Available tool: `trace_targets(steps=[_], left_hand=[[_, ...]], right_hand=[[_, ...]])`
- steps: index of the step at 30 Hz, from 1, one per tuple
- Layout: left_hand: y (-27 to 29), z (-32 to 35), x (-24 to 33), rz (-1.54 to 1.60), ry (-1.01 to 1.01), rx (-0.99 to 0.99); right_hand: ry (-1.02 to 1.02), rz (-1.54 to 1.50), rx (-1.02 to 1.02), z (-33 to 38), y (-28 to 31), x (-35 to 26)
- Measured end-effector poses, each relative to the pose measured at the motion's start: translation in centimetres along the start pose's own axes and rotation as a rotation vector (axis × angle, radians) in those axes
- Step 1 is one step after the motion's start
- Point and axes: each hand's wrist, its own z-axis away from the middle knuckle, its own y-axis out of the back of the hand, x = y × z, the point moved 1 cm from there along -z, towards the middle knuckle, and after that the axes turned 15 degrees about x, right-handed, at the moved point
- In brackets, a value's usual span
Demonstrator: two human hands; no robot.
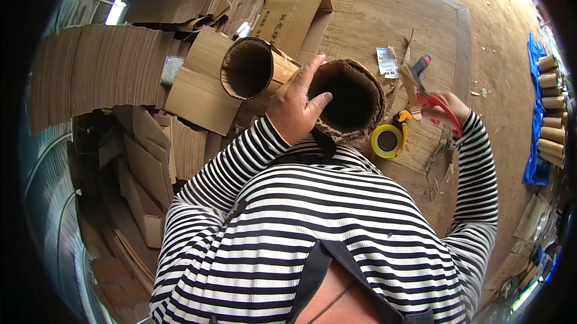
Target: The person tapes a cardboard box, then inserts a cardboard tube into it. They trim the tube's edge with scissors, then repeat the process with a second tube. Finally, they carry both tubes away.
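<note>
My left hand (296,106) holds a thick cardboard tube (375,93) at its top rim. The thumb hooks over the edge into the dark opening, and the fingers lie along the outer left side. My right hand (451,108), to the right of the tube, is closed round red-handled scissors (442,106). The blades point away from me, beside a narrow torn cardboard strip (406,54), and I cannot tell whether they touch it. Between the tube and the scissors, a yellow tape roll (387,141) lies on the wooden board.
Another cardboard tube (247,69) stands to the left. Stacked cardboard sheets (99,75) fill the left side, with a folded carton (291,18) behind. A black-and-red tool (422,63) and a printed paper slip (387,63) lie on the wooden board (384,6). Several tubes (552,102) rest far right.
</note>
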Motion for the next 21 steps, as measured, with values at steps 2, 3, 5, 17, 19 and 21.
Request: trace_targets(steps=[2,3,5,17,19,21], left_hand=[[0.5,-0.2,0.3,-0.067,-0.163,0.072],[0.9,-0.3,0.1,-0.087,-0.288,0.105],[1.7,-0.4,-0.1,-0.147,-0.534,0.190],[1.5,-1.4,0.1,-0.381,-0.575,0.054],[2.2,-1.0,0.1,-0.433,-0.569,0.083],[1.8,-0.7,0.0,-0.443,-0.573,0.083]], right_hand=[[-0.014,-0.277,0.132,-0.3,-0.5,7.9],[0.047,-0.207,0.308,-0.7,-1.2,13.2],[-0.029,0.179,0.603,-0.1,-2.5,19.5],[-0.837,0.653,0.686,3.1,-12.3,17.9],[-0.809,0.680,0.713,2.9,-13.1,18.5],[-0.768,0.693,0.734,2.9,-14.4,20.2]])
